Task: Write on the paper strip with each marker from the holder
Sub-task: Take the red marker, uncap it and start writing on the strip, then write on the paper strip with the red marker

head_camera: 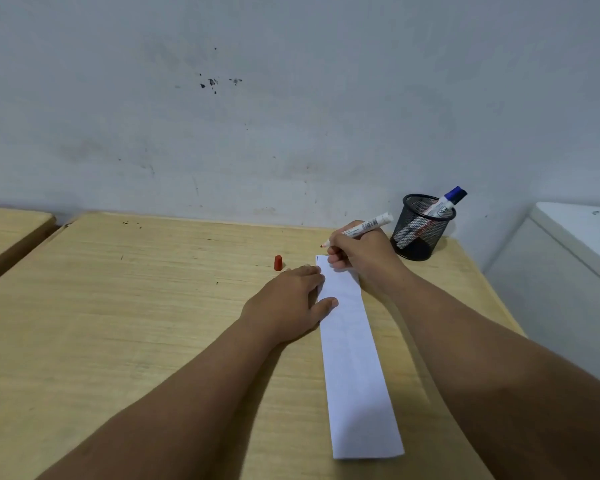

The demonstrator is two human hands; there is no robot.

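Paper strip (354, 358) lying nearest me on the desk (118, 306), my left hand (291, 299) pressing flat on its edge, my right hand (357, 251) gripping the red marker (364, 227), tip hovering beyond the strip's far end, red cap (278, 263) standing at 10 o'clock, mesh holder (420, 230) at 1 o'clock keeping a blue-capped marker (447, 202).

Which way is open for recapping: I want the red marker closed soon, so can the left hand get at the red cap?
Probably yes. The left hand lies flat on the paper strip, the red cap stands just beyond its fingers on bare desk, nothing between.
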